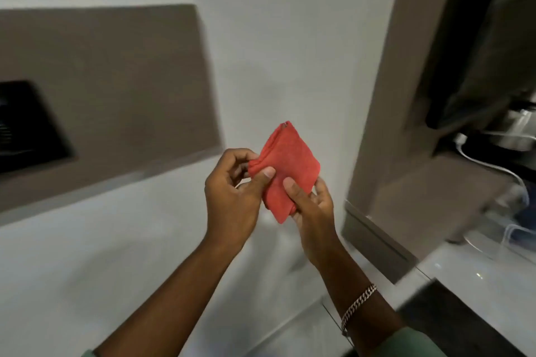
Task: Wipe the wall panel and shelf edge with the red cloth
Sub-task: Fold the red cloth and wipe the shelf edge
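Observation:
A folded red cloth is held in mid-air in front of a white wall. My left hand pinches its left edge with thumb and fingers. My right hand grips its lower right corner, thumb on the front face. A brown wall panel is set into the wall at the left, with a pale ledge along its lower edge. Both hands are held away from the panel, to its lower right.
A dark recessed opening sits in the panel's left part. On the right stands a brown column with an open niche holding a metal appliance and a white cable. A glossy white counter lies below it.

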